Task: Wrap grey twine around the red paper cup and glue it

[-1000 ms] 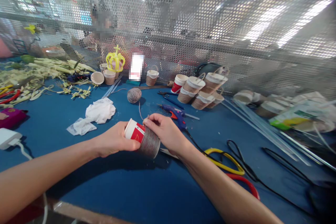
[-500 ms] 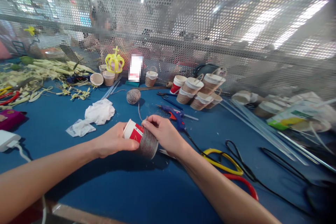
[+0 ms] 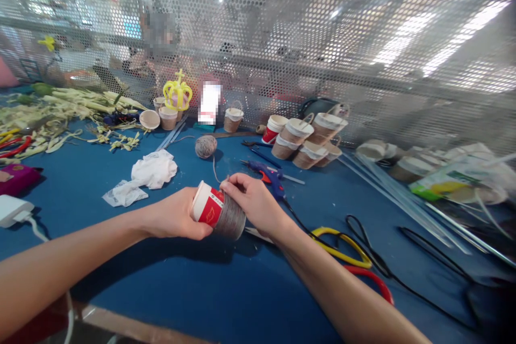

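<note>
A red and white paper cup (image 3: 209, 208) is tilted on its side above the blue table, its lower half wrapped in grey-brown yarn (image 3: 233, 219). My left hand (image 3: 177, 215) grips it near the rim, thumb along the near side. At the top of the wrapped part, my right hand (image 3: 252, 199) pinches the yarn strand between thumb and fingers. That strand runs back to a yarn ball (image 3: 205, 147) on the table. Under my right wrist lie scissors (image 3: 341, 244) with one yellow and one red handle, their blades partly hidden.
A blue glue gun (image 3: 268, 174) lies just beyond my right hand, its black cord trailing right. Wrapped cups (image 3: 308, 140) are stacked behind it. Crumpled white tissue (image 3: 153, 169) is left of the cup. Clear glue sticks (image 3: 403, 201) lie right; a perforated metal screen (image 3: 258, 37) stands behind.
The cup has turned slightly in my left hand, showing more of its red print, and my left thumb has shifted. My right hand still pinches the yarn at nearly the same spot.
</note>
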`<action>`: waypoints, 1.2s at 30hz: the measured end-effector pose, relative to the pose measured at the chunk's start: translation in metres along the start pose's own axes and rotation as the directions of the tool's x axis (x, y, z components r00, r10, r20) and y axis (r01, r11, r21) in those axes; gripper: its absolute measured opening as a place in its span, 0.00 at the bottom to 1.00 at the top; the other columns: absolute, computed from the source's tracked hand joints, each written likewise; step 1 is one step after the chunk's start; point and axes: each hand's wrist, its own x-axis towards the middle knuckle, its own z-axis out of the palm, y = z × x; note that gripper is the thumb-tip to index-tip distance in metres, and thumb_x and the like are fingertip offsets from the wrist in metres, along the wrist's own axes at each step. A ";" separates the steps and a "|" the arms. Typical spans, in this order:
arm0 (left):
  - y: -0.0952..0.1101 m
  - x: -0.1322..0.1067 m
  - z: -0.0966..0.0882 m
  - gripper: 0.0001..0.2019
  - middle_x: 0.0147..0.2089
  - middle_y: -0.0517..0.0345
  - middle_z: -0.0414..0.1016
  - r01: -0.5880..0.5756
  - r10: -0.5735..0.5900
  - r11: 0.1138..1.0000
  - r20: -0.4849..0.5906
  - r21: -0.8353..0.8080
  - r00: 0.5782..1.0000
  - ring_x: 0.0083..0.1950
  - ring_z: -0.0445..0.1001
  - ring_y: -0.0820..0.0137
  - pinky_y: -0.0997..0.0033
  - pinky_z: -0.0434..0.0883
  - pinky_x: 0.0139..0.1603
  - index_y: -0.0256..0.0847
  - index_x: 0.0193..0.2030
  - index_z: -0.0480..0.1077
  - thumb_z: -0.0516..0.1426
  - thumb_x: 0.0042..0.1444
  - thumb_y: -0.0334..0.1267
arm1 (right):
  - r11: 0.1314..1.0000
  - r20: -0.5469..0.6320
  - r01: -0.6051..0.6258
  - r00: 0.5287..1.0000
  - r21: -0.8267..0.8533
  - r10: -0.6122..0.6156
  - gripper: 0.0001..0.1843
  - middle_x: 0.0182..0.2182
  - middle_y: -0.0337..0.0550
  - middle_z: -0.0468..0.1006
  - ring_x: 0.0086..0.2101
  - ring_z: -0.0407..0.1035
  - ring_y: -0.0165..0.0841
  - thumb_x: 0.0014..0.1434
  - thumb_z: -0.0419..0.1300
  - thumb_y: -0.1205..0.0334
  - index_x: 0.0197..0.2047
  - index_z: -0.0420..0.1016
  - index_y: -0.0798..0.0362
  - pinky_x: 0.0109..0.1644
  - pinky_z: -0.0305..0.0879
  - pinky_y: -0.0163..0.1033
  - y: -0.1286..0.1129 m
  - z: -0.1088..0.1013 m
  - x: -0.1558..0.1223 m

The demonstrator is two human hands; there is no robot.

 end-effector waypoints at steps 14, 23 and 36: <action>-0.001 0.001 0.000 0.07 0.21 0.67 0.59 0.041 -0.040 0.999 -0.044 0.012 0.998 0.22 0.54 0.80 0.80 0.55 0.21 0.36 0.27 0.60 0.56 0.38 0.28 | 0.999 0.032 -0.046 0.998 -0.004 0.047 0.11 0.21 0.35 0.64 0.24 0.57 0.26 0.53 0.52 0.60 0.23 0.64 0.55 0.28 0.55 0.32 -0.001 0.001 0.002; -0.005 -0.003 0.001 0.10 0.23 0.64 0.66 -0.014 0.018 1.000 -0.147 0.029 0.989 0.23 0.60 0.79 0.80 0.60 0.24 0.35 0.30 0.65 0.60 0.40 0.35 | 0.983 0.119 -0.180 0.978 0.046 0.173 0.22 0.29 0.45 0.73 0.30 0.66 0.30 0.58 0.44 0.50 0.33 0.70 0.59 0.30 0.62 0.34 -0.011 -0.022 0.003; -0.014 0.013 -0.010 0.17 0.26 0.58 0.71 0.037 -0.139 0.847 -0.155 -0.530 0.978 0.26 0.67 0.76 0.77 0.63 0.29 0.33 0.30 0.70 0.62 0.38 0.45 | 0.837 0.043 0.386 0.915 -0.387 -0.401 0.24 0.44 0.48 0.69 0.45 0.64 0.38 0.47 0.61 0.63 0.49 0.62 0.53 0.50 0.60 0.47 -0.003 -0.011 -0.034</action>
